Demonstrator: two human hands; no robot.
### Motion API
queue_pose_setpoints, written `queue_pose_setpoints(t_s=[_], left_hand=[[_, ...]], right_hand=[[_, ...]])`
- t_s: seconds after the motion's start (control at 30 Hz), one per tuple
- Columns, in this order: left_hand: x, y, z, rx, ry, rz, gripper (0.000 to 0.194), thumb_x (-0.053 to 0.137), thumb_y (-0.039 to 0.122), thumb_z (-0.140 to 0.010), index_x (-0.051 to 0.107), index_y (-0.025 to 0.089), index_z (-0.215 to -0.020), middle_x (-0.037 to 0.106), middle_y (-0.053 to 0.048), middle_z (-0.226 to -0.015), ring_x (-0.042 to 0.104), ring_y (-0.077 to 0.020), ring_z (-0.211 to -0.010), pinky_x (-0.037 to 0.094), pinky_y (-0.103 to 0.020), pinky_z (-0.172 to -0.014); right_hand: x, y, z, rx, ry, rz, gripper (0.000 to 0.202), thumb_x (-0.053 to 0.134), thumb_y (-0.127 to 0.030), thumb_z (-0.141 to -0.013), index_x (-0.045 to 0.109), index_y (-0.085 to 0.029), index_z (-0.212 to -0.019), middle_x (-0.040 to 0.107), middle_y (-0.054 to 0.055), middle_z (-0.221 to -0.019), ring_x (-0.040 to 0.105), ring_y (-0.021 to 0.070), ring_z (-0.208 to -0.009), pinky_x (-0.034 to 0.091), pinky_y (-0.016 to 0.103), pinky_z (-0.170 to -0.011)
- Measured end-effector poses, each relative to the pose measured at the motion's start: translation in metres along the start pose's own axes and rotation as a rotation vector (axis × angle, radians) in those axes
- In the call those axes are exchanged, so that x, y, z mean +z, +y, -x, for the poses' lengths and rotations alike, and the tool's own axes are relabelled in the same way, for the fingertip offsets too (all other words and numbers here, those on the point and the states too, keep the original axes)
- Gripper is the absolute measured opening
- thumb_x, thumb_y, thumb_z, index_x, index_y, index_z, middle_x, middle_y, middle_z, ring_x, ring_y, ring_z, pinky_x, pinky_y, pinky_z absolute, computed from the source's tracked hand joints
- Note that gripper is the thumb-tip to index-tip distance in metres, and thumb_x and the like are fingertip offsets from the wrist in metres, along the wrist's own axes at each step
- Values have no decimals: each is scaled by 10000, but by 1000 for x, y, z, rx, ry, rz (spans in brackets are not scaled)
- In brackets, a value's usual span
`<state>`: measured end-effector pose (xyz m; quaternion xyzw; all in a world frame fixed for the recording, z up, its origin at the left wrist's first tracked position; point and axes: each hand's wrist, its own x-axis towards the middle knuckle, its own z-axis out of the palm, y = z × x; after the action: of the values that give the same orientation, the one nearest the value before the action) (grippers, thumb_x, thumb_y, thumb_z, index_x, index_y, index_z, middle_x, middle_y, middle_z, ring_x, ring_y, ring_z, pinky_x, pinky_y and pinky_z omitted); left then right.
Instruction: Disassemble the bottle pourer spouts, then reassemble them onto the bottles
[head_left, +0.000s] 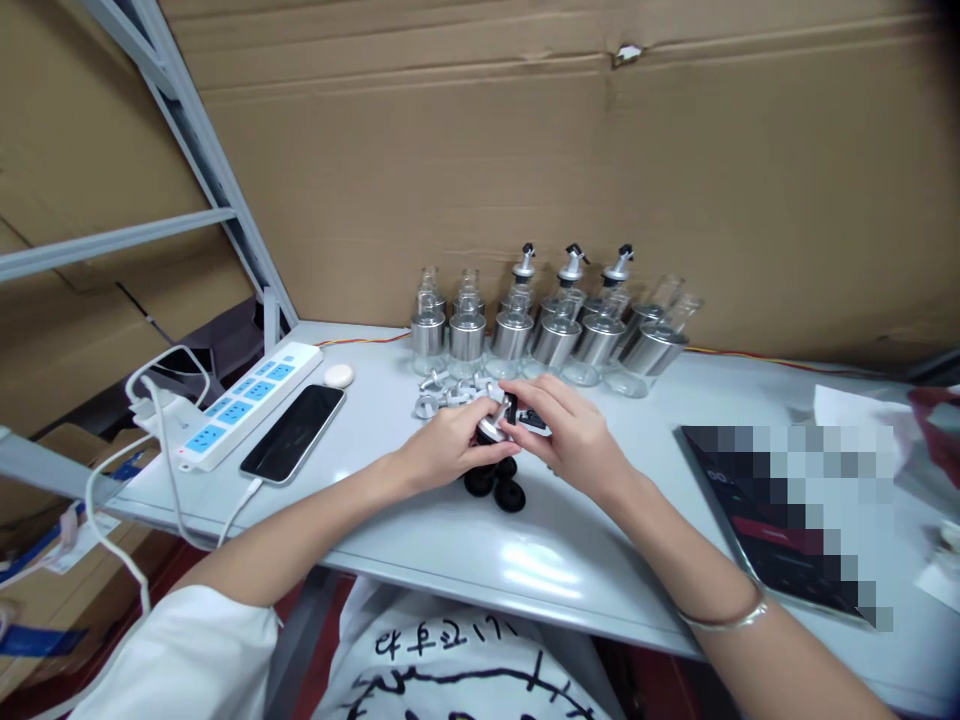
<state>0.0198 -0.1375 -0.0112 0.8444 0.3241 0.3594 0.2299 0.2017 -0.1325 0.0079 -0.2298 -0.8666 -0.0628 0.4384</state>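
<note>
Over the middle of the table, my left hand (441,442) is closed around the silver base of a bottle pourer spout (491,428). My right hand (579,432) pinches the black flip cap (511,407) at the spout's tip, its thumb and fingertips close to my left thumb. Just behind my hands lies a pile of silver pourer spouts (431,402), partly covered by my fingers. Several black rubber stoppers (510,496) rest on the table below my hands. Glass bottles with steel sleeves (466,338) stand in rows at the back, and three rear ones carry pourers (574,265).
To the left lie a white power strip (255,400), a black phone (295,435) on a charging cable and a round white case (339,376). A tablet (765,520), partly pixelated, lies at the right near white paper (855,415). Cardboard (450,150) walls the back.
</note>
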Motion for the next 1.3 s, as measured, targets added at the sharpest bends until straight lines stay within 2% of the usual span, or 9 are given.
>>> queue_pose_setpoints(t_s=[0.2, 0.33, 0.4, 0.47, 0.57, 0.73, 0.87, 1.07, 1.3], left_hand=[[-1, 5, -1, 18, -68, -26, 316, 474, 486, -872, 427, 181, -801, 465, 41, -638, 437, -90, -529, 345, -202, -509], [-2, 5, -2, 199, -175, -191, 268, 479, 429, -893, 459, 169, -831, 532, -8, -722, 502, -127, -645, 410, -237, -612], [-6, 2, -2, 248, -134, -277, 257, 466, 417, -903, 465, 164, -854, 547, -25, -750, 512, -143, -677, 426, -257, -641], [-11, -2, -3, 296, -30, -342, 239, 447, 402, -908, 465, 164, -884, 553, -34, -769, 515, -154, -684, 436, -275, -646], [-17, -9, -4, 411, 115, -421, 169, 470, 336, -881, 462, 168, -898, 564, -56, -826, 536, -172, -735, 448, -295, -665], [-16, -15, -5, 457, 204, -425, 159, 450, 172, -855, 412, 181, -1009, 575, -55, -868, 553, -159, -764, 460, -299, -694], [-12, -16, -4, 471, 228, -287, 180, 398, 105, -872, 309, 210, -988, 513, 4, -779, 508, -101, -650, 441, -226, -593], [-12, -11, -2, 451, 223, -291, 159, 427, 207, -877, 281, 217, -941, 488, -10, -822, 505, -97, -657, 433, -216, -555], [-13, -11, -3, 485, 196, -401, 112, 424, 223, -904, 341, 185, -967, 556, -42, -838, 531, -93, -626, 434, -191, -514]], right_hand=[[3, -1, 3, -99, 34, 62, 241, 438, -272, -926, 589, -127, -1044, 655, 117, -817, 571, 190, -706, 471, 311, -629], [-3, 1, 3, 271, 258, -117, 407, 272, -282, -971, 608, -178, -765, 605, 44, -653, 531, 139, -573, 423, 273, -562], [-10, 9, 1, 454, 286, -99, 414, 305, -308, -958, 598, -180, -694, 565, 23, -614, 500, 127, -550, 392, 265, -557], [-16, 21, -1, 578, 185, -49, 347, 406, -345, -908, 615, -177, -687, 559, 19, -634, 496, 132, -586, 381, 265, -584], [-19, 41, 1, 837, -123, -71, 291, 479, -346, -833, 637, -168, -666, 528, -2, -544, 460, 126, -521, 342, 255, -524], [-15, 59, 12, 1032, -416, -88, 148, 586, -264, -729, 668, -156, -669, 635, 20, -575, 563, 156, -581, 400, 257, -585], [-14, 63, 15, 1067, -462, 20, 174, 583, -250, -748, 714, -159, -680, 661, 30, -606, 571, 159, -599, 388, 253, -571], [-5, 66, 19, 1040, -519, 9, 213, 551, -237, -785, 730, -133, -735, 603, 3, -505, 517, 132, -491, 372, 245, -521], [-2, 71, 26, 997, -464, 114, 198, 553, -164, -779, 724, -135, -876, 709, 79, -792, 625, 194, -738, 427, 277, -682]])
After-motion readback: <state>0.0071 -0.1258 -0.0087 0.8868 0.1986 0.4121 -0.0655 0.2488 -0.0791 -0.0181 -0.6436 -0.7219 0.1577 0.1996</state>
